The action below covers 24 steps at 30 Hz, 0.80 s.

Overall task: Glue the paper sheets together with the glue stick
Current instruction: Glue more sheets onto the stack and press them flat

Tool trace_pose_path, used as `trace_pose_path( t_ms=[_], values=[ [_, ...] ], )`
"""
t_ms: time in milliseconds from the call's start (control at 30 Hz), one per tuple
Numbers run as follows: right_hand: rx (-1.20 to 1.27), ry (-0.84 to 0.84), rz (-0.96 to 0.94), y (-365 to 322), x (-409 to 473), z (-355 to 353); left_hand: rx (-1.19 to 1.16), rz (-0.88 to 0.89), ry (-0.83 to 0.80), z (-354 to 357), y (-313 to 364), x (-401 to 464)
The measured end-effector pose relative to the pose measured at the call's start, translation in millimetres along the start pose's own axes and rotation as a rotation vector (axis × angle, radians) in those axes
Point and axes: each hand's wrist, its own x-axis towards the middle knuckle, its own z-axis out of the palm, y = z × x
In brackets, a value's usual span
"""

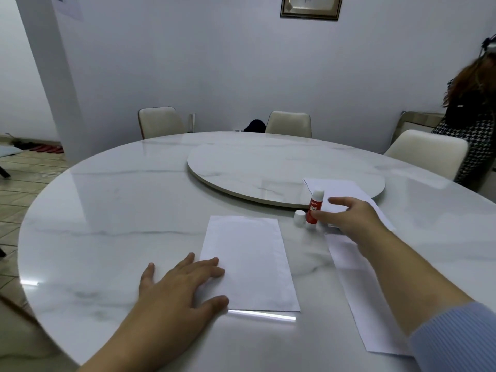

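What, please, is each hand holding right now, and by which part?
The right hand pinches the upright glue stick by its lower red body. The left hand holds nothing; it rests flat on the paper sheet.

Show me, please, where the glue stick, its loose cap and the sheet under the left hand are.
glue stick [314,208]: head view, on its red label.
cap [299,217]: head view, on its white side, standing left of the stick.
sheet [249,261]: head view, on its bare middle, right of the left hand [182,285].
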Motion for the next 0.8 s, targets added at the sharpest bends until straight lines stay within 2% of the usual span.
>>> trace_pose_path(
  t_ms=[133, 267, 367, 433, 467, 533, 600, 633, 667, 800],
  values=[
    [-0.036, 0.099, -0.008, 5.0, 9.9, 17.1, -0.004, -0.010, 0.019, -1.6, -0.1, -1.7],
    [-0.064, 0.205, -0.104, 6.1, 7.1, 19.1, 0.001, 0.027, -0.026, -3.2, -0.6, -1.8],
    [-0.003, 0.228, -0.223, -4.5, -7.6, 12.7, -0.014, 0.062, -0.198, -15.5, -3.6, 3.8],
    [0.133, 0.190, -0.225, -13.6, -19.4, 7.7, 0.034, 0.084, -0.334, -35.3, -6.0, 7.1],
    [0.199, 0.174, -0.218, -17.4, -24.3, 5.9, 0.078, 0.092, -0.349, -43.7, -6.9, 10.2],
    [0.339, 0.143, -0.222, -21.7, -33.6, 4.7, 0.097, 0.081, -0.247, -50.2, 2.2, 18.1],
    [0.439, 0.109, -0.213, -20.3, -41.3, 8.1, -0.003, 0.068, 0.019, -35.0, 25.0, 23.8],
    [0.476, 0.082, -0.206, -17.5, -45.4, 11.8, -0.017, 0.066, 0.089, -21.5, 37.8, 26.5],
    [0.483, 0.058, -0.205, -12.5, -47.2, 13.4, -0.005, 0.075, 0.089, -3.8, 53.1, 30.0],
    [0.365, 0.016, -0.208, 5.4, -55.9, 22.2, 0.199, 0.115, -0.119, 33.2, 65.3, 38.6]
  ],
)
